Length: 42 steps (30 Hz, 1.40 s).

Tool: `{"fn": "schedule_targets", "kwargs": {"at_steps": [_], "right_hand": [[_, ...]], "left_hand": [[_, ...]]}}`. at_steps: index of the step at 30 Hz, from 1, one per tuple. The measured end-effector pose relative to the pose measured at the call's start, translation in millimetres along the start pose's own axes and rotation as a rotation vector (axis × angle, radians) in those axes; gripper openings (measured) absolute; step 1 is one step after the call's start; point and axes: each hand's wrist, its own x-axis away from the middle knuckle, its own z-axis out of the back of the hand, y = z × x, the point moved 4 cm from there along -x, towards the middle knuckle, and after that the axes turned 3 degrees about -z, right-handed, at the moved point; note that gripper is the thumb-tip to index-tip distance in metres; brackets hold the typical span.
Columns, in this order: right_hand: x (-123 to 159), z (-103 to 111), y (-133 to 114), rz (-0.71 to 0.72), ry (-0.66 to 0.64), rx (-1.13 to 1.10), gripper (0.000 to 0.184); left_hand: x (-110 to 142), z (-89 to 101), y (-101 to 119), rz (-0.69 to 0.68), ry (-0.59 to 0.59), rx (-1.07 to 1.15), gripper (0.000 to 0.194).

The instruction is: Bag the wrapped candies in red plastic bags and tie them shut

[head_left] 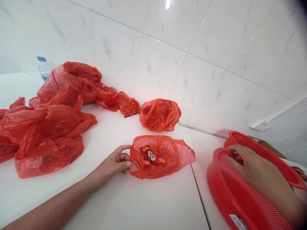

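An opened red plastic bag (pixel 170 145) lies on the white table, with several small red wrapped packets (pixel 151 156) inside it. My left hand (pixel 120 161) pinches the left edge of this bag between thumb and fingers. At the right, my right hand (pixel 254 169) is over the rim of a red mesh basket (pixel 217 185). Its fingers are closed around a small dark red wrapped packet (pixel 236 156), partly hidden by the hand. Most of the basket's inside is covered by my forearm.
Another open red bag (pixel 160 115) stands by the tiled wall. Several filled red bags (pixel 52 124) are heaped at the left, near a clear plastic bottle (pixel 43 67). A second red basket (pixel 263 148) sits behind the first, with a cardboard piece (pixel 270 147) beyond. A seam crosses the table.
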Motion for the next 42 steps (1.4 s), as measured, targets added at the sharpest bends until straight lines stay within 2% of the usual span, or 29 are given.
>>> {"fn": "schedule_targets", "kwargs": {"at_steps": [2, 4, 7, 8, 10, 12, 17, 20, 22, 24, 27, 29, 31, 33, 36, 37, 39, 41, 42], "right_hand": [[10.3, 8.1, -37.9, 0.126, 0.009, -0.034, 0.016], [23.9, 5.6, -80.0, 0.295, 0.017, -0.1, 0.021], [36.5, -20.0, -133.2, 0.494, -0.067, -0.158, 0.013], [36.9, -30.6, -145.2, 0.524, -0.092, -0.171, 0.013], [32.8, -49.3, -158.7, 0.514, -0.114, -0.185, 0.024], [26.1, -59.9, -159.6, 0.439, -0.087, -0.212, 0.04], [18.0, -61.9, -131.3, 0.118, 0.201, -0.365, 0.039], [20.6, -79.6, -112.8, -0.054, 0.314, -0.458, 0.054], [23.9, -103.5, -103.0, -0.146, 0.284, -0.549, 0.065], [28.3, -130.9, -94.6, -0.236, 0.188, -0.652, 0.065], [34.0, -162.3, -85.7, -0.338, 0.021, -0.803, 0.041], [33.3, -169.9, -81.7, -0.365, -0.043, -0.895, 0.03], [27.3, -166.9, -79.0, -0.38, -0.077, -0.972, 0.031], [16.5, -155.4, -78.4, -0.384, -0.126, -1.048, 0.035], [-4.3, -124.5, -79.8, -0.41, -0.166, -1.392, 0.035], [-11.2, -110.5, -79.1, -0.422, -0.115, -1.551, 0.033], [-22.3, -79.8, -74.9, -0.401, 0.093, -1.788, 0.027], [-27.8, -52.5, -70.8, -0.345, 0.29, -1.84, 0.024], [-28.8, -42.5, -70.1, -0.334, 0.336, -1.805, 0.023]], "left_hand": [[-0.2, 0.6, -1.2, 0.002, 0.006, -0.006, 0.059], [0.0, 0.1, -0.5, 0.002, 0.008, -0.011, 0.059], [0.8, -1.4, 2.2, -0.006, 0.004, -0.012, 0.057], [1.1, -1.6, 3.0, -0.01, 0.007, -0.011, 0.057], [1.8, -1.6, 4.2, -0.02, 0.016, -0.005, 0.057], [2.3, -1.5, 4.4, -0.025, 0.015, 0.0, 0.058], [1.5, -1.4, 1.6, -0.03, -0.006, -0.005, 0.06], [0.7, -0.5, -0.3, -0.024, 0.02, -0.005, 0.06], [1.5, -0.9, -0.1, -0.015, 0.044, 0.002, 0.06], [3.4, -2.2, 1.7, 0.002, 0.08, 0.017, 0.057], [4.6, -3.0, 8.7, 0.033, 0.19, 0.044, 0.048], [0.0, -2.8, 19.2, 0.059, 0.285, 0.059, 0.043], [-11.3, -4.7, 38.9, 0.062, 0.359, 0.074, 0.041], [-28.1, -11.3, 71.2, -0.012, 0.387, 0.089, 0.04], [-52.2, -30.6, 137.5, -0.293, 0.346, 0.099, 0.032], [-57.6, -38.3, 158.1, -0.36, 0.33, 0.109, 0.03], [-63.2, -53.2, 192.4, -0.483, 0.294, 0.151, 0.031], [-63.0, -64.8, 214.3, -0.59, 0.261, 0.197, 0.032], [-62.1, -68.8, 219.5, -0.613, 0.241, 0.217, 0.032]]}}
